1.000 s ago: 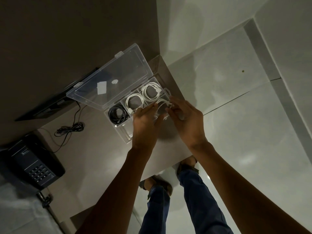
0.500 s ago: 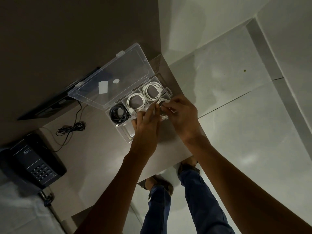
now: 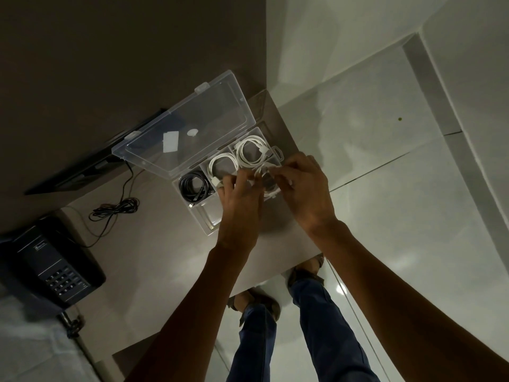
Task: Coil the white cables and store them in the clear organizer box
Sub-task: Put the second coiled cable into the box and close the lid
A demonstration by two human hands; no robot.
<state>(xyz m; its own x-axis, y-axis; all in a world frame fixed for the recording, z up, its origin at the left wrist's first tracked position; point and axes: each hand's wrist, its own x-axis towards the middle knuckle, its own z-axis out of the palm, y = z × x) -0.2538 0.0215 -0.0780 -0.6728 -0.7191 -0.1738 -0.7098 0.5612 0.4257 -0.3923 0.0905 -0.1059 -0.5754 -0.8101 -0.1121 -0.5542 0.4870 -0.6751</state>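
A clear organizer box [image 3: 205, 224] lies on the table with its lid [image 3: 187, 125] swung open to the back left. Two coiled white cables [image 3: 249, 153] [image 3: 220, 165] fill the back compartments, and a coiled black cable [image 3: 194, 187] lies in the one to their left. My left hand [image 3: 241, 201] and my right hand [image 3: 303, 186] meet over the front right compartment. Both pinch a third coiled white cable [image 3: 265, 180] there, mostly hidden by my fingers.
A black desk phone [image 3: 46, 260] stands at the left table edge. A thin black cord bundle [image 3: 115, 209] lies between it and the box. A dark flat panel [image 3: 91, 166] leans behind the lid. The table's right edge runs just past the box, above tiled floor [image 3: 385, 188].
Both hands have lowered the third white coil from above the box toward the front right compartment, closing in around it.
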